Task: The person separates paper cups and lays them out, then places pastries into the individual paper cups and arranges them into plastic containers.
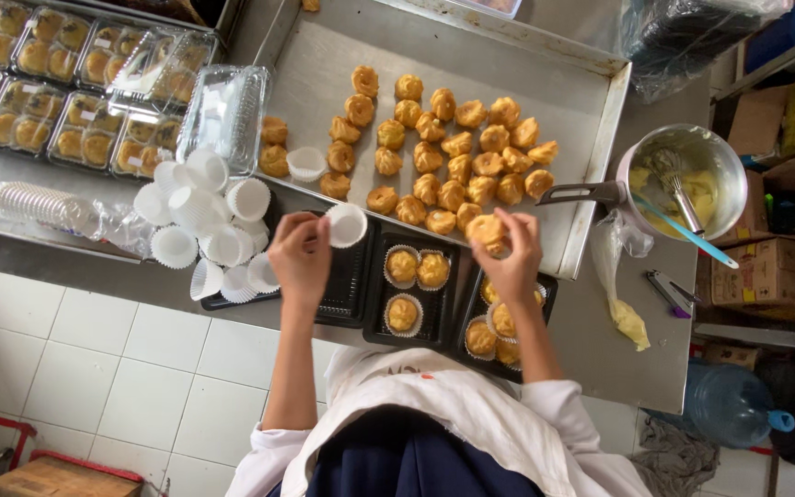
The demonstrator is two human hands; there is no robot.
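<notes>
The left hand (pixel 299 255) pinched a white paper cup (pixel 346 224) at its fingertips, and the right hand (pixel 511 253) closed its fingers around a cream puff (pixel 487 230), just above the black trays (pixel 413 287). The puff could have squashed from a tight squeeze, or slipped and missed the cup. Loose cups (pixel 200 225) sat beside the left fingers, and a pot handle (pixel 580 193) stuck out near the right ones
</notes>
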